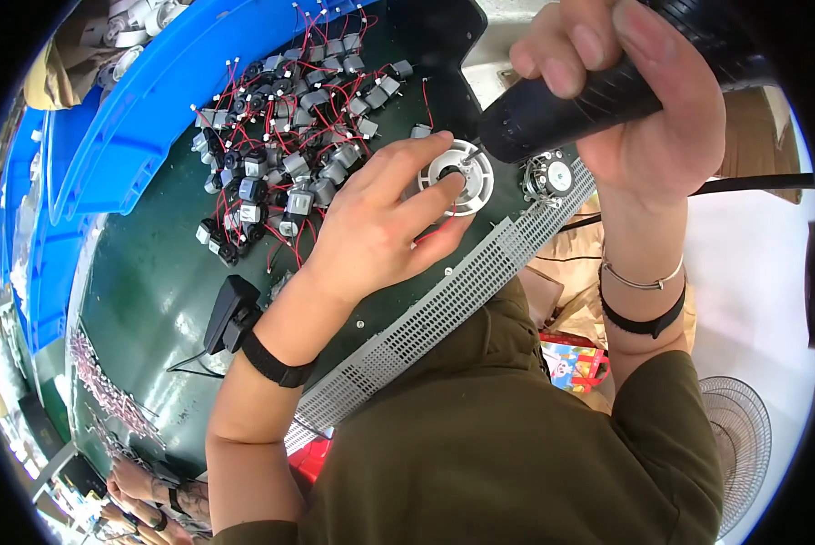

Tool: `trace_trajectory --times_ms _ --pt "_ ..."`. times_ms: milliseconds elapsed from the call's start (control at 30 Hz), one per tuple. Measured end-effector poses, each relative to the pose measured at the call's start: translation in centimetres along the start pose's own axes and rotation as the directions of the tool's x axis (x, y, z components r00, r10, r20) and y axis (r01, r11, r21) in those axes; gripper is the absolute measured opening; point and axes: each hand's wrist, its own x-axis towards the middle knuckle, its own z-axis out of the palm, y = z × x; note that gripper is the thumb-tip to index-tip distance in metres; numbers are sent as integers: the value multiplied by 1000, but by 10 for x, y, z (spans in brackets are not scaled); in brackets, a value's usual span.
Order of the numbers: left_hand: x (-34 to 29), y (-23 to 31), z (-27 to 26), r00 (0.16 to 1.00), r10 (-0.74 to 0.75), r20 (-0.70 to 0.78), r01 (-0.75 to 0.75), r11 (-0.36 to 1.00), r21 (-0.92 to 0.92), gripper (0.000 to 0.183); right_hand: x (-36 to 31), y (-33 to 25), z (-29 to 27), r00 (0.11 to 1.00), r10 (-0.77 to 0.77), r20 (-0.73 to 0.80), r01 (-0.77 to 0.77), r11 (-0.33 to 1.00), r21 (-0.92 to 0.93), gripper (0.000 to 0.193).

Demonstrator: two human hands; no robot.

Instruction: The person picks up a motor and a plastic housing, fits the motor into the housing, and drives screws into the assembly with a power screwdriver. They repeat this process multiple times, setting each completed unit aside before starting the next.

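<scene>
My right hand [657, 109] is wrapped round a black electric screwdriver [539, 113], held tilted down to the left. Its bit reaches a white round plastic part [486, 189] with spokes and a dark centre; whether a screw is under the tip is too small to tell. Fingers of my left hand [376, 218] grip that part from the left, pressing it near the table's edge. A red wire shows beneath these fingers. Just right of the part sits a round metallic piece [548, 177] with small shiny bits about it, perhaps screws clinging to a magnet.
Many small grey motors [289, 136] with red wires lie heaped on the dark green table [144, 263]. Blue bins [126, 136] stand behind. A perforated strip [407, 318] lines the near edge. Another person's hands [135, 481] are at lower left, by a pile of thin pieces [108, 391].
</scene>
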Motion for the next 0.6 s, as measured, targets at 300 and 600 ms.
trace_trajectory --times_ms 300,600 --pt "-2 0 2 1000 -25 -3 25 1000 1 30 0 4 2 998 -65 -17 64 995 -71 67" --pt "-1 -1 3 1000 -17 -16 18 1000 9 31 1 -4 21 984 86 -157 -119 969 -215 53"
